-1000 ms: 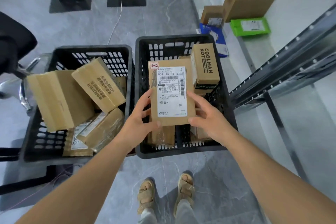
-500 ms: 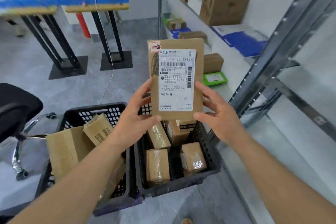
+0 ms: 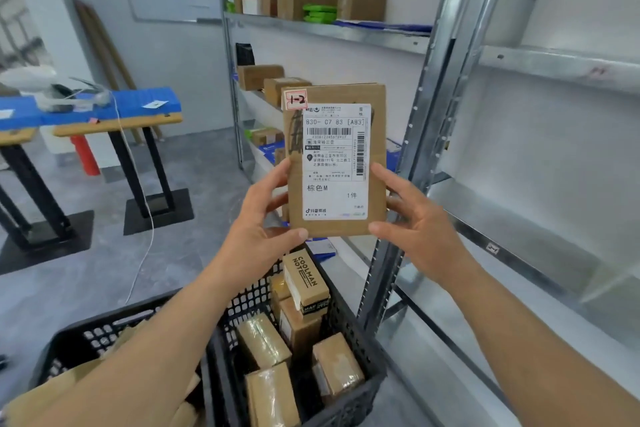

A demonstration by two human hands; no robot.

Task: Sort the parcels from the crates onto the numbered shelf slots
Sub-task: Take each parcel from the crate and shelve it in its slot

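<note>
just below me the right-hand crate (image 3: pixel 349 340) holds more taped brown boxes, with a second crate (image 3: pixel 114 329) at its left. above them i hold a flat brown parcel (image 3: pixel 294 163) upright in front of my chest. my left hand (image 3: pixel 263 215) grips its lower left edge, thumb across the bottom corner; my right hand (image 3: pixel 412 218) grips the lower right edge, fingers curled behind it. the white label faces me, and a small red-edged sticker (image 3: pixel 296 100) at the top left reads 1-2. to do this well, i judge i should match that number to the small tags on the shelf (image 3: pixel 540 274) edges at my right before letting go. farther back, other parcels sit on the far shelves (image 3: pixel 311 29).
</note>
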